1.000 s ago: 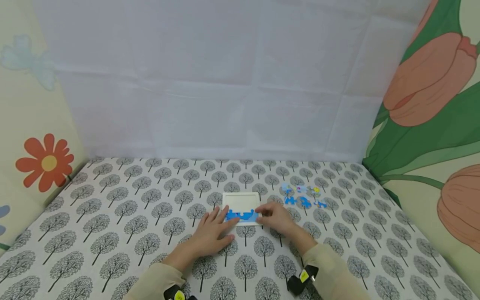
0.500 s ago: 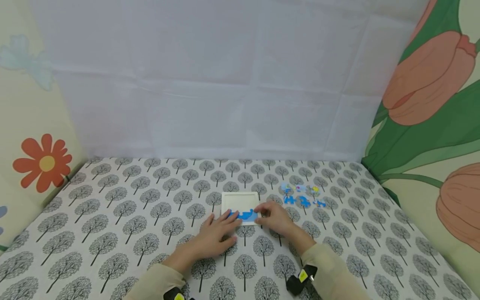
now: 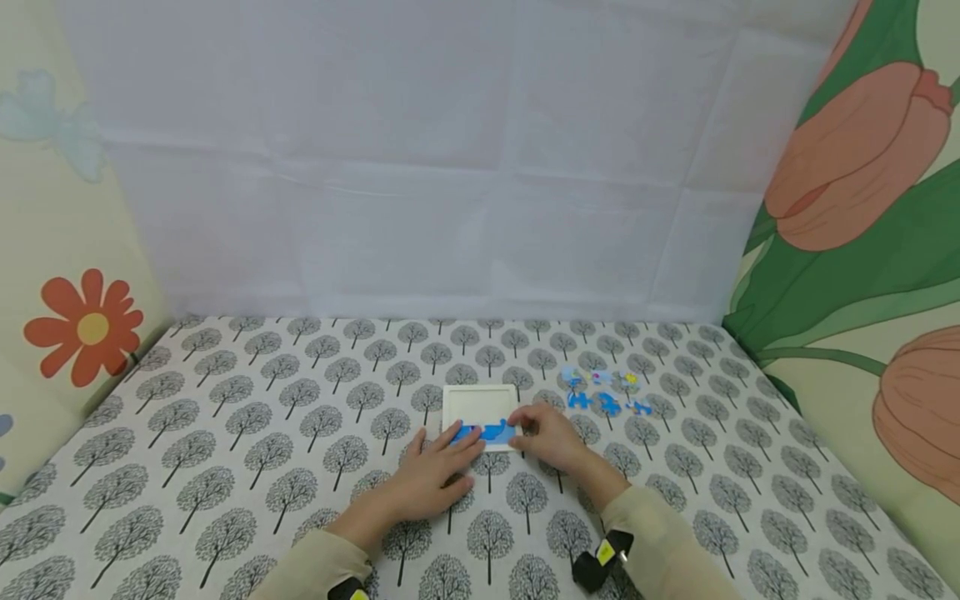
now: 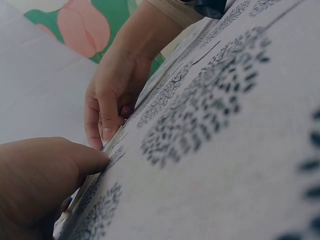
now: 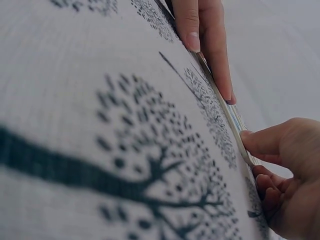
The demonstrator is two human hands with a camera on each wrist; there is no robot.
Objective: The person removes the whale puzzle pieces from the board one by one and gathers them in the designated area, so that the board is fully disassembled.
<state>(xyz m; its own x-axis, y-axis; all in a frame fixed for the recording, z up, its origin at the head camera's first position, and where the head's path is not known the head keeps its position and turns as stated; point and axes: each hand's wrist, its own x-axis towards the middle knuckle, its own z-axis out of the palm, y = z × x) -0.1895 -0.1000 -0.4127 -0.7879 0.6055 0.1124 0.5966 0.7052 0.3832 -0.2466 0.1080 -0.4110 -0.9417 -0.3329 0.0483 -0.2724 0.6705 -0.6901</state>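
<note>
A small white puzzle frame (image 3: 481, 388) lies flat on the cloth, its near part filled with joined blue jigsaw pieces (image 3: 495, 432) and its far part bare. My left hand (image 3: 431, 482) reaches in from the left, straight fingers resting on the blue pieces and hiding some of them. At the right side, my right hand (image 3: 553, 437) grips the frame's edge between thumb and curled fingers. The right wrist view has the right hand's thumb (image 5: 265, 141) against the thin frame edge (image 5: 223, 102), with the left hand (image 5: 212, 40) farther along it.
Several loose puzzle pieces (image 3: 609, 403), blue with some yellow and pink, lie to the right beyond the right hand. The tree-patterned tablecloth (image 3: 285, 500) runs back to a white hanging sheet (image 3: 420, 225). Flower-painted walls (image 3: 847, 167) stand at both sides.
My left hand has shifted slightly right, and its fingers now cover more of the left blue pieces. The right hand keeps its place at the frame's edge.
</note>
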